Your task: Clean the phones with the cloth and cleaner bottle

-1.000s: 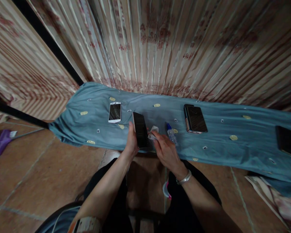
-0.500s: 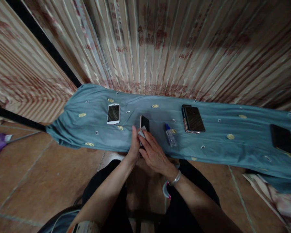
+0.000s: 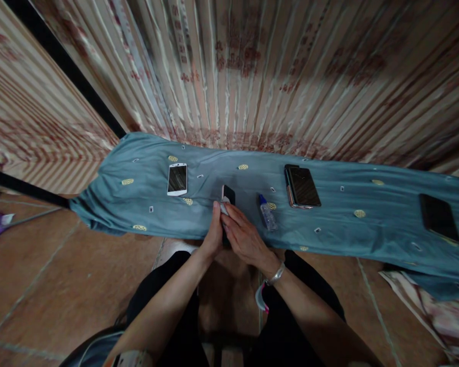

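Note:
A dark-screened smartphone (image 3: 228,194) is held upright in front of me, its lower part covered by my hands. My left hand (image 3: 214,232) grips its left side, thumb up along the edge. A pale wiping cloth (image 3: 224,208) is pinched under the fingers of my right hand (image 3: 246,237), which press it against the phone. Just to the right lies a small clear bottle (image 3: 268,215) with a blue cap. To the left a white smartphone (image 3: 177,179) lies flat, screen up.
A blue-green cloth (image 3: 329,229) covers the narrow table. Stacked dark phones (image 3: 304,187) lie right of the bottle, and another dark phone (image 3: 439,217) sits at the far right. Behind hangs a pleated curtain (image 3: 229,71). Black bars (image 3: 72,76) stand at the left.
My right hand and the cloth have shifted slightly upward on the phone, while the phone's visible top sits a little lower. The view has turned slightly right.

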Demonstrator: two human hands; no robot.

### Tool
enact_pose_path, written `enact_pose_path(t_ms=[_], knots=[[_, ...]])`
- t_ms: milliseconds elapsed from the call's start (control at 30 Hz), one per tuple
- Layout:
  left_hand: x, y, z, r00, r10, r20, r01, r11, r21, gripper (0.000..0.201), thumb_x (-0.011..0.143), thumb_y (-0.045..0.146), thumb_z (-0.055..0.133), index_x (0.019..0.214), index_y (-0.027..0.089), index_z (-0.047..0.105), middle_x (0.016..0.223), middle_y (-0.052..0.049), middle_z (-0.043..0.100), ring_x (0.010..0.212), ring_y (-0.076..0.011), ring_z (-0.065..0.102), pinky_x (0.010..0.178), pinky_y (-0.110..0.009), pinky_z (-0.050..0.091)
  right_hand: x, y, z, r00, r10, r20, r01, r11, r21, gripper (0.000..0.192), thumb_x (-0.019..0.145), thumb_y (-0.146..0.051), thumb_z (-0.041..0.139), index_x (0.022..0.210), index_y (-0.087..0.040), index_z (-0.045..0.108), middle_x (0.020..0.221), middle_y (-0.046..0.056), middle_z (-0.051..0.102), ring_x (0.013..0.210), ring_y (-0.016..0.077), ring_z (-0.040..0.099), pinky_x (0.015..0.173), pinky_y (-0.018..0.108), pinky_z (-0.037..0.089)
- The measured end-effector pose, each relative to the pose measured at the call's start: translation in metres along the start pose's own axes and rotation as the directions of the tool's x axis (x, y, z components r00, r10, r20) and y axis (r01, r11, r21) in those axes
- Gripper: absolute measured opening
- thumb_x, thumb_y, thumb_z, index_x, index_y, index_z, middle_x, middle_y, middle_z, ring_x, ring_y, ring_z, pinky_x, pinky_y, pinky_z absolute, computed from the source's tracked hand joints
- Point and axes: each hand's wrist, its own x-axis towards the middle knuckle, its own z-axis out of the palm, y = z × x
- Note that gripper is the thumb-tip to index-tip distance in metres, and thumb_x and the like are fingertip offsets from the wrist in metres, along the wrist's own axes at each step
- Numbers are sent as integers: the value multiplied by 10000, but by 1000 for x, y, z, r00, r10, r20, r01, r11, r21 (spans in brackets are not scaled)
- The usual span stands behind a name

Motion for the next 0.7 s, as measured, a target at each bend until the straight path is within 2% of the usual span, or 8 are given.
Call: enact_pose_path(t_ms=[167,333,467,567,700], knots=[[-3,-10,3,998,44,48,-47,998,48,302,969,213,434,1123,185,692,1389,-67,606,1397,-127,427,1179,-233,255,9,14,-6,997,35,-74,-37,999,-35,483,988,-182,333,1458,-174,445,1542,106,415,1474,200,301,1211,453,332],[-5,-17,3,991,46,129,-63,989,131,299,931,220,507,1160,179,696,1315,-75,659,1391,-161,441,1208,-304,223,17,24,-12,985,102,-141,-106,994,-22,479,1003,-219,324,1470,-221,431,1542,78,422,1461,195,331,1205,446,335],[-6,-17,-3,978,63,200,-116,957,267,341,945,312,495,1177,154,687,1385,-92,604,1389,-183,446,1217,-332,202,20,25,-13,974,148,-169,-152,988,-10,482,1009,-244,315,1474,-171,421,1521,120,444,1430,205,389,1191,431,351],[-5,-18,-7,959,77,274,-172,924,342,444,950,431,462,1238,151,652,1432,-99,560,1398,-205,434,1225,-380,189,20,25,-12,970,172,-173,-175,984,-3,481,1011,-249,311,1477,-193,413,1509,103,464,1421,200,401,1188,437,353],[-4,-18,-11,956,73,284,-190,891,411,571,915,545,469,1285,137,618,1454,-118,535,1429,-240,385,1227,-410,182,18,30,-8,959,215,-183,-213,977,31,495,1005,-241,310,1495,-208,375,1503,88,476,1407,193,421,1184,449,358]])
